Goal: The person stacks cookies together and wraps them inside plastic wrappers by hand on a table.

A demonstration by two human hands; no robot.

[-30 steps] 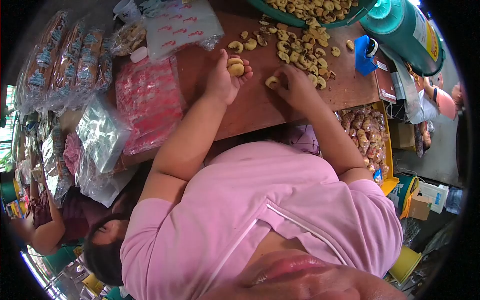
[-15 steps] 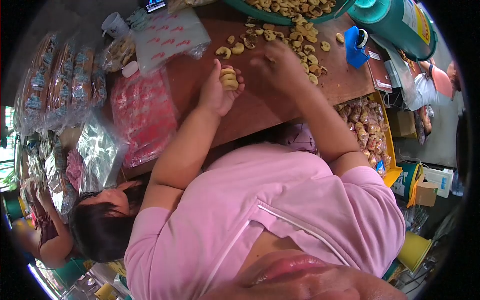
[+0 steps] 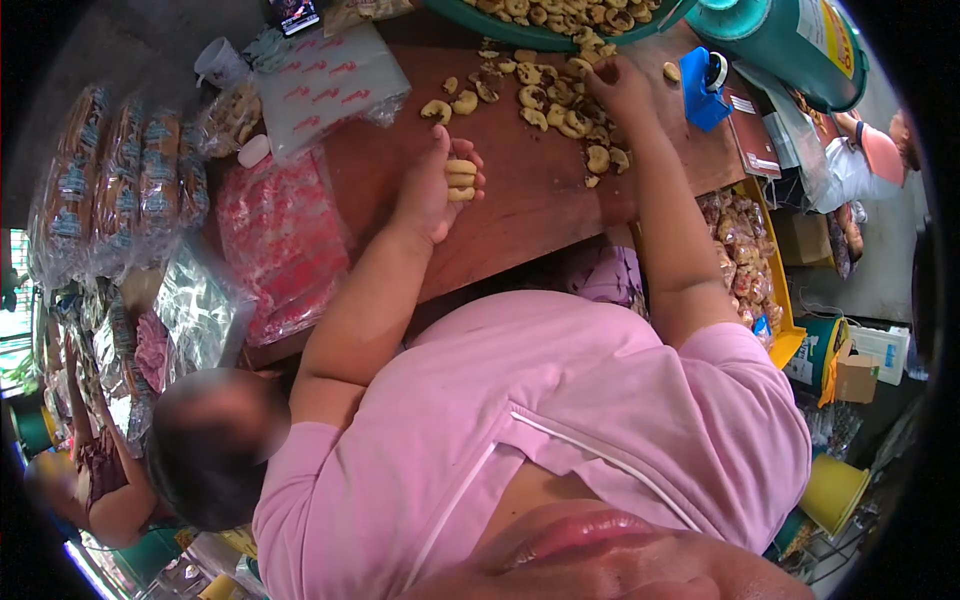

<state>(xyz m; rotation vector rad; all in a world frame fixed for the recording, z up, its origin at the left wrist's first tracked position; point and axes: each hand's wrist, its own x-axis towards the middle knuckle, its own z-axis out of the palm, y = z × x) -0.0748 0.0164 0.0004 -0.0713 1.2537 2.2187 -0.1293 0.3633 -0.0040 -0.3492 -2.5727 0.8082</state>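
Reddish-brown, the table (image 3: 520, 230) carries a loose pile of curved biscuits (image 3: 560, 105) toward its far edge, beside a green basin (image 3: 545, 38) filled with more of the same. The left hand (image 3: 440, 185), palm turned up and thumb raised, is closed around a small stack of biscuits (image 3: 461, 180), well in from the near edge. The right hand (image 3: 622, 88) reaches to the far side of the pile, its fingertips down by the biscuits nearest the basin; whether they pinch one, I cannot tell. A few loose biscuits (image 3: 450, 105) lie just left of the pile, and a single biscuit (image 3: 671, 71) lies to its right, near a blue tape dispenser (image 3: 707, 95).

Toward the left side of the table are clear plastic bags with red print (image 3: 330, 85), and nearer the near edge a red-patterned plastic stack (image 3: 280, 240). A white cup (image 3: 222, 62) and a phone (image 3: 296, 14) sit by the far left corner, with bagged long brown goods (image 3: 115, 190) further left. Beyond the right edge, a yellow crate (image 3: 785, 335) holds wrapped goods (image 3: 735, 240). One person (image 3: 205, 450) is close to the near left corner, another person (image 3: 860, 165) off to the right
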